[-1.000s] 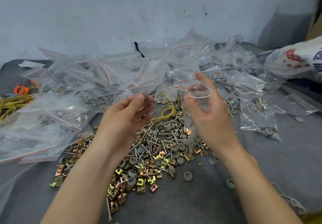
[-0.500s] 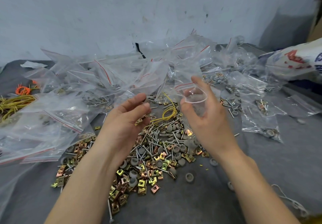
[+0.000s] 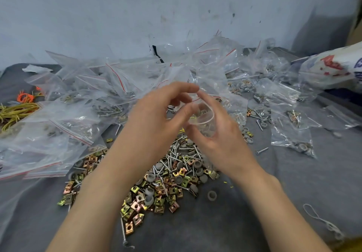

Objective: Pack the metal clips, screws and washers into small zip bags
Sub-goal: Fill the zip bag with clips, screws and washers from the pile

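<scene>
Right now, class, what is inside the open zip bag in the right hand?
Small metal bits show through the zip bag, inside or behind it, cannot tell. The right hand covers its lower part; the left hand hides part of the mouth.

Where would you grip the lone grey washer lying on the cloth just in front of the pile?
Pinch the washer by its outer rim, coming straight down from above. It lies flat, hole up, apart from the pile, with bare cloth all round, so a two-finger pinch should probably close across it freely.
</scene>
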Motion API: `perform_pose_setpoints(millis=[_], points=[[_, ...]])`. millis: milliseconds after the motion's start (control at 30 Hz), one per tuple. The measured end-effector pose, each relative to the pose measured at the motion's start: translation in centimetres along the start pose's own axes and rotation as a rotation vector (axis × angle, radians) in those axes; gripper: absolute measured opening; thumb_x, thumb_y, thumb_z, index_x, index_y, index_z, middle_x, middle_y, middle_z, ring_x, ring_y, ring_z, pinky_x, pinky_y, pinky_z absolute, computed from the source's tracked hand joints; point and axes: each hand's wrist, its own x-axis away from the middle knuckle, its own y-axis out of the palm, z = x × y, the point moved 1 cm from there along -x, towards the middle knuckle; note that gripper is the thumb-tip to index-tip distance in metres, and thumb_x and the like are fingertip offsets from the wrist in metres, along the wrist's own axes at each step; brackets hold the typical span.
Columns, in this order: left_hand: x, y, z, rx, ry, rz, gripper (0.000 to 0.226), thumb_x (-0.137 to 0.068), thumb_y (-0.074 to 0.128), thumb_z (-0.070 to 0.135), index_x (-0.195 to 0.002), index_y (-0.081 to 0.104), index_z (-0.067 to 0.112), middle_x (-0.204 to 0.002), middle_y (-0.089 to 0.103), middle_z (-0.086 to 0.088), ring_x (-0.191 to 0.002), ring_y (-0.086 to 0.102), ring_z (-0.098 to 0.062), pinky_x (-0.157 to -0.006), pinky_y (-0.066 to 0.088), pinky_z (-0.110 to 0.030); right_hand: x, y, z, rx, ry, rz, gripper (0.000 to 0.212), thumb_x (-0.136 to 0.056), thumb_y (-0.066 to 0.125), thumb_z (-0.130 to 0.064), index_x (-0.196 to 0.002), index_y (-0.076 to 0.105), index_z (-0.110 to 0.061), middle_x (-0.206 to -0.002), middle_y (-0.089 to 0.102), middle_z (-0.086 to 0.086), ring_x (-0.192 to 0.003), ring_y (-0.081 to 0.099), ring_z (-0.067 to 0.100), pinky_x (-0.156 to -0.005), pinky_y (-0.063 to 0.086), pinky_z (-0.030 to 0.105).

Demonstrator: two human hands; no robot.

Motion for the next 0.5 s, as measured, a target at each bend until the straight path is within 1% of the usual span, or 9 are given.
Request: perform_pose_setpoints(millis=[33, 67, 100, 167, 233, 333, 400, 433, 500], points=[[0.0, 0.0, 0.0, -0.022, -0.001, -0.001, 0.027, -0.092, 0.060, 0.039, -0.119, 0.062, 0.037, -0.102, 0.066, 0.019, -0.101, 0.061, 0.002, -0.088, 0.047, -0.018, 0.0, 0.0, 0.0, -0.008, -0.002, 0.008, 0.071, -0.086, 0.058, -0.066, -0.149, 0.034, -0.043, -0.122, 0.046, -0.047, -0.121, 0.044, -0.022, -0.095, 0.037, 0.006], [0.0, -0.2, -0.1, -0.030, -0.010, 0.012, 0.030, -0.093, 0.058, 0.041, -0.122, 0.061, 0.036, -0.106, 0.065, 0.019, -0.103, 0.060, 0.002, -0.089, 0.047, -0.019, -0.1, -0.1, 0.1, -0.012, -0.003, 0.015, 0.071, -0.087, 0.058, -0.066, -0.149, 0.035, -0.041, -0.120, 0.049, -0.045, -0.118, 0.048, -0.019, -0.092, 0.040, 0.007], [0.0, -0.4, -0.2, -0.030, -0.022, 0.032, 0.030, -0.094, 0.057, 0.040, -0.123, 0.060, 0.036, -0.107, 0.064, 0.020, -0.103, 0.060, 0.003, -0.089, 0.048, -0.018, -0.1, -0.1, 0.1, -0.013, -0.001, 0.023, 0.070, -0.087, 0.057, -0.067, -0.149, 0.037, -0.041, -0.119, 0.053, -0.038, -0.115, 0.054, -0.012, -0.089, 0.044, 0.012], [0.0, -1.0, -0.8, -0.021, -0.059, 0.071, 0.025, -0.096, 0.057, 0.040, -0.120, 0.061, 0.036, -0.102, 0.066, 0.022, -0.100, 0.060, 0.006, -0.086, 0.048, -0.014, -0.2, -0.3, 0.0, -0.024, 0.012, 0.039, 0.070, -0.087, 0.056, -0.070, -0.148, 0.037, -0.041, -0.118, 0.057, -0.028, -0.110, 0.059, -0.004, -0.085, 0.049, 0.022], [0.1, -1.6, -1.9, -0.033, -0.131, 0.090, 0.020, -0.097, 0.056, 0.039, -0.116, 0.062, 0.037, -0.095, 0.066, 0.025, -0.093, 0.061, 0.011, -0.080, 0.048, -0.011, -0.1, -0.4, 0.0, -0.057, 0.031, 0.045, 0.071, -0.086, 0.057, -0.072, -0.148, 0.037, -0.044, -0.120, 0.058, -0.026, -0.113, 0.059, -0.002, -0.089, 0.049, 0.025], [0.6, -2.1, -4.5, -0.200, -0.256, 0.018, 0.023, -0.097, 0.053, 0.038, -0.118, 0.062, 0.031, -0.092, 0.061, 0.024, -0.088, 0.058, 0.008, -0.080, 0.049, -0.024, -0.1, -0.8, -0.1, -0.094, 0.051, 0.045, 0.072, -0.085, 0.057, -0.075, -0.147, 0.035, -0.047, -0.123, 0.057, -0.026, -0.118, 0.057, -0.001, -0.095, 0.052, 0.033], [1.4, -2.2, -6.3, -0.362, -0.341, -0.102, 0.026, -0.098, 0.051, 0.039, -0.119, 0.061, 0.028, -0.094, 0.062, 0.019, -0.086, 0.059, -0.001, -0.080, 0.049, -0.030, -0.1, -1.0, -0.1, -0.111, 0.056, 0.049, 0.073, -0.085, 0.056, -0.076, -0.148, 0.036, -0.045, -0.122, 0.057, -0.028, -0.117, 0.057, -0.002, -0.094, 0.051, 0.030], [1.8, -2.3, -7.0, -0.428, -0.375, -0.176, 0.026, -0.099, 0.050, 0.039, -0.120, 0.060, 0.028, -0.098, 0.064, 0.014, -0.086, 0.060, -0.006, -0.081, 0.050, -0.031, -0.1, -1.0, -0.1, -0.118, 0.057, 0.055, 0.074, -0.085, 0.056, -0.075, -0.149, 0.036, -0.043, -0.121, 0.057, -0.028, -0.118, 0.056, -0.002, -0.094, 0.049, 0.025], [2.4, -2.1, -7.9, -0.488, -0.406, -0.314, 0.026, -0.100, 0.050, 0.037, -0.122, 0.060, 0.029, -0.107, 0.066, 0.009, -0.092, 0.060, -0.010, -0.086, 0.051, -0.032, -0.2, -1.2, -0.1, -0.132, 0.059, 0.069, 0.074, -0.087, 0.057, -0.073, -0.150, 0.037, -0.040, -0.121, 0.059, -0.026, -0.119, 0.056, -0.003, -0.090, 0.042, 0.009]])
